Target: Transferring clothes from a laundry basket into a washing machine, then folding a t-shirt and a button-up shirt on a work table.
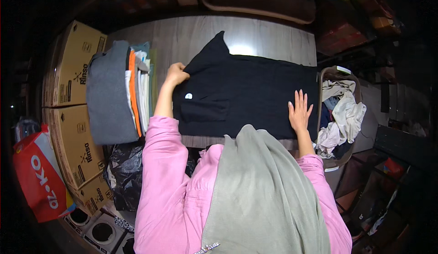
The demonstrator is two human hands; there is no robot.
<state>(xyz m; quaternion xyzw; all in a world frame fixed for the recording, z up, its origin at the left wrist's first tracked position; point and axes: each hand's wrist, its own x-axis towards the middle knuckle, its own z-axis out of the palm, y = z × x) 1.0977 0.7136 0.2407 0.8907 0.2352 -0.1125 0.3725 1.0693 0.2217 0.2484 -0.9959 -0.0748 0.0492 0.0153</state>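
Observation:
A black short-sleeved shirt (260, 93) lies spread sideways on the table, its neck end to the left and its hem to the right. One sleeve sticks up towards the far side. My left hand (177, 74) pinches the cloth at the shirt's upper left edge between thumb and fingers. On the lower right part of the shirt my right hand (300, 112) rests palm down, fingers apart, holding nothing. Below my left hand a small white label (188, 96) shows on the black cloth, with a folded-over strip of cloth next to it.
A tall stack of folded clothes (111, 93) stands left on the wood-grain table (273, 31). Rinso cardboard boxes (73, 144) rise beyond it. A basket (356, 79) of crumpled clothes (342, 112) adjoins the table's right edge. A black plastic bag (126, 175) sits below the stack.

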